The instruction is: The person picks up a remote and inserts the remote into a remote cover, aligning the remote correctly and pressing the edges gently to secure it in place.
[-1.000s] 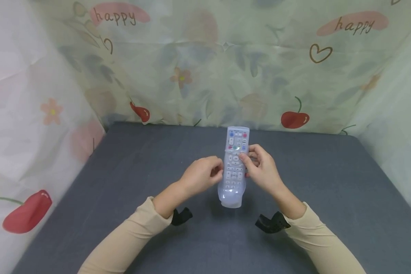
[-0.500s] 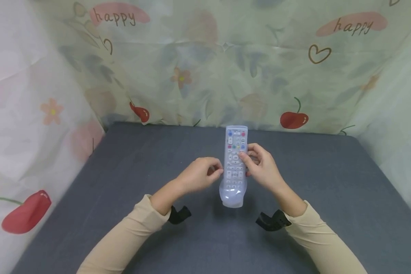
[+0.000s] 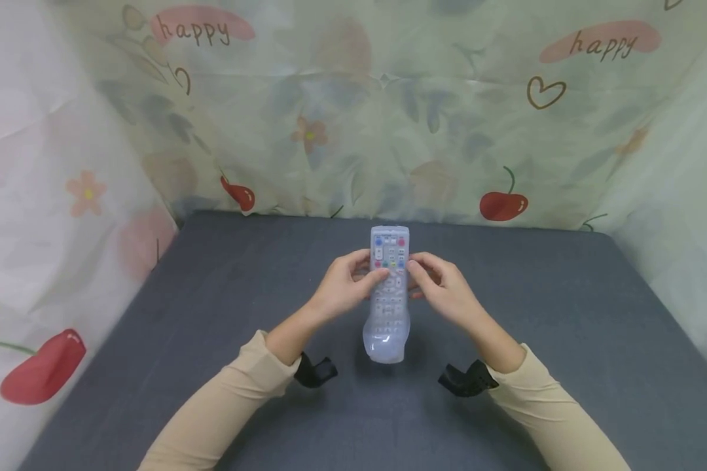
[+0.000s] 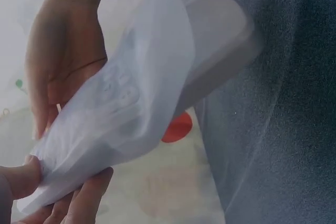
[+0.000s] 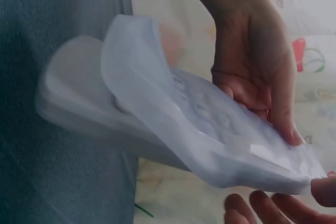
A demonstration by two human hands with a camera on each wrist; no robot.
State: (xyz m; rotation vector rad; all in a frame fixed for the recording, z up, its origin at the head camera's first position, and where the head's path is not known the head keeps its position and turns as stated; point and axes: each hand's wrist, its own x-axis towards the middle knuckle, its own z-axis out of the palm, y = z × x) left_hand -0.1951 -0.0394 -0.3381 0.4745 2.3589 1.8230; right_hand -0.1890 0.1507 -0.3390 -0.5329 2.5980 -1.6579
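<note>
A pale remote control (image 4: pixel 218 32) in a translucent, loose-fitting cover (image 3: pixel 387 343) is held up above the table. Its coloured buttons show through at the upper end in the head view. The cover flares at the near end, where the remote's bare end sticks out in both wrist views. My left hand (image 3: pixel 342 288) grips the covered remote from the left, thumb across its front and fingers behind. From the other side my right hand (image 3: pixel 448 291) holds the right edge near the upper end, thumb at the rim; its fingertips are partly hidden behind.
A dark grey table (image 3: pixel 224 261) lies beneath the hands. Patterned cloth (image 3: pixel 353 131) with cherries and writing closes off the back and sides. Black straps (image 3: pixel 468 379) show at both wrists, below beige sleeves (image 3: pixel 230 392).
The covered remote has shifted left and slightly down. My left hand has gone from its left edge to a grip higher up, thumb on the front. My right thumb has slid to the right edge.
</note>
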